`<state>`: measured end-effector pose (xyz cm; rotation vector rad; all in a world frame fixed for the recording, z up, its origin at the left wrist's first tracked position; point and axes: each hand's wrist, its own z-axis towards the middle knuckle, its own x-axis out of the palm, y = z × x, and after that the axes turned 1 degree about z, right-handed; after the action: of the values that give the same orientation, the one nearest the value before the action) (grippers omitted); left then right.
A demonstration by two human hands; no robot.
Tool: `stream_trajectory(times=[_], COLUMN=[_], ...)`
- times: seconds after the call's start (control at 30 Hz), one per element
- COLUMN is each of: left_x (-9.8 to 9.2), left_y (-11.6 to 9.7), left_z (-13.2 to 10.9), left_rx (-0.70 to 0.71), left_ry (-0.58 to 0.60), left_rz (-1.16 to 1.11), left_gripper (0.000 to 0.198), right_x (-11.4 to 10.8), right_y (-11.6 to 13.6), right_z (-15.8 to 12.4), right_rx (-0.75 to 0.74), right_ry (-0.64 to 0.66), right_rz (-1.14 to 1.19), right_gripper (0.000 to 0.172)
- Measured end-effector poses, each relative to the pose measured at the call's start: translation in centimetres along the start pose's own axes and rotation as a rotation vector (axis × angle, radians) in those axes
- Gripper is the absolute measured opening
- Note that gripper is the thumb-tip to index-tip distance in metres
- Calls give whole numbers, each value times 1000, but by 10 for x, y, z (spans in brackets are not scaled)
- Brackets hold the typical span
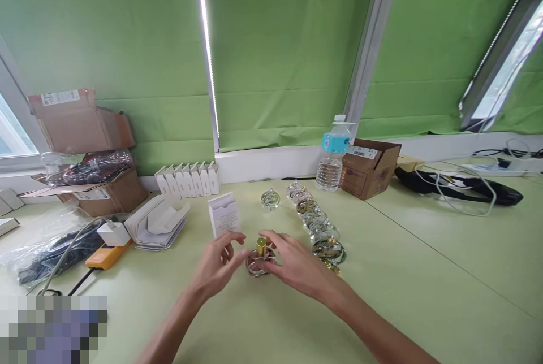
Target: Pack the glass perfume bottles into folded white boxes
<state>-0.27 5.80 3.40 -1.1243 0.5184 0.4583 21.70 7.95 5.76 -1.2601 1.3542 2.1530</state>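
A round glass perfume bottle with a gold cap (259,255) stands on the pale green table (394,290), between my two hands. My left hand (216,265) is at its left, fingers spread, with the fingertips at or very near the cap. On the other side, my right hand (297,262) reaches in with its fingers apart, close to the bottle's right shoulder. Neither hand clearly grips it. Just behind my left hand stands an open white carton (224,214). A capless glass bottle (270,199) sits further back, and a line of glass bottles (316,222) runs beside my right hand.
Several white cartons (189,179) stand in a row at the back. Nearby are a water bottle (333,155), cardboard boxes (369,169), folded white card (156,222), an orange device (108,255), a plastic bag of dark items (55,251), and a black object with white cables (458,186).
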Motion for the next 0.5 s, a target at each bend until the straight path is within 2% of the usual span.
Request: stream_trajectory(times=[0.13,0.2,0.27,0.37,0.5], left_x=[-9,-9,-7,0,6], left_y=[13,23,36,56,72], left_z=[3,6,9,15,19], left_rx=[69,71,25,-111,-170], left_ry=[-519,-671,-692,-578,-461], left_rz=[268,307,242,51,-120], left_gripper=[21,23,39,64,60], right_x=[5,7,8,6,1], right_y=[-4,-5,-5,-4,-3], right_z=[2,1,0,-2,-2], right_rx=[-37,-42,-40,-40,-68], right_ry=[24,31,32,37,30], right_rz=[-55,-46,-26,-36,-81], right_gripper=[26,22,20,18,18])
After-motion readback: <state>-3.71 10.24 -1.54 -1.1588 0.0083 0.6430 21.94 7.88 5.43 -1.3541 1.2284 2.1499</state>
